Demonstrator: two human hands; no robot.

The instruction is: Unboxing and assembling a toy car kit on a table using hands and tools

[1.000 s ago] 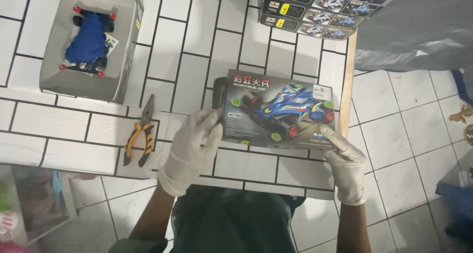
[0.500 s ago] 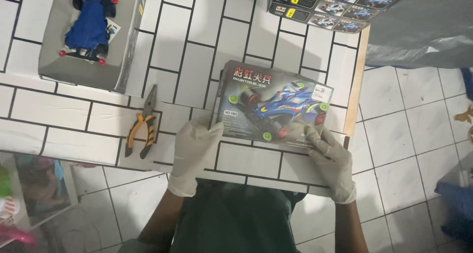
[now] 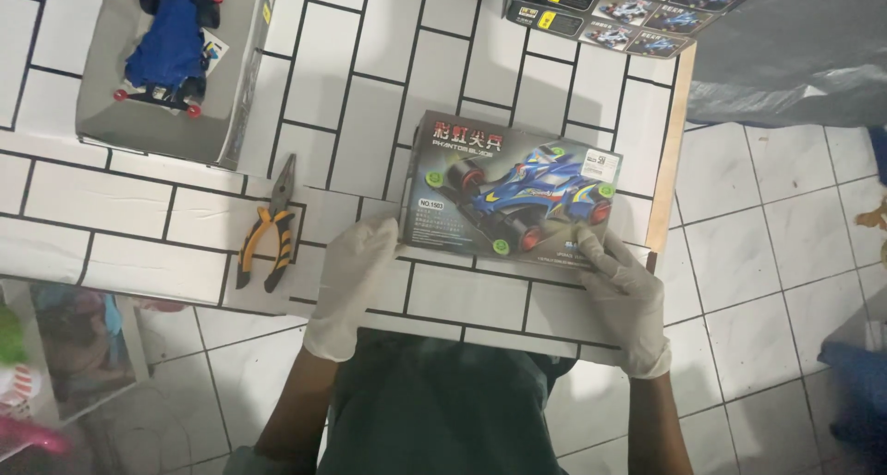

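A flat toy-car kit box [image 3: 510, 193], dark with a blue racing car pictured on its lid, lies on the white-tiled table [image 3: 102, 202]. Both my hands wear white gloves. My left hand [image 3: 351, 276] grips the box's near left corner. My right hand [image 3: 625, 295] holds its near right edge, fingers on the lid.
Orange-handled pliers [image 3: 268, 230] lie left of the box. A grey open box [image 3: 176, 64] with a blue toy car [image 3: 171, 45] inside sits at the far left. Another kit box [image 3: 619, 8] lies at the far edge. Grey plastic [image 3: 795, 45] hangs right. The table's right edge [image 3: 667, 175] runs beside the box.
The box has been lowered from a raised tilt to lie flat on the table. Both hands stayed on its near corners.
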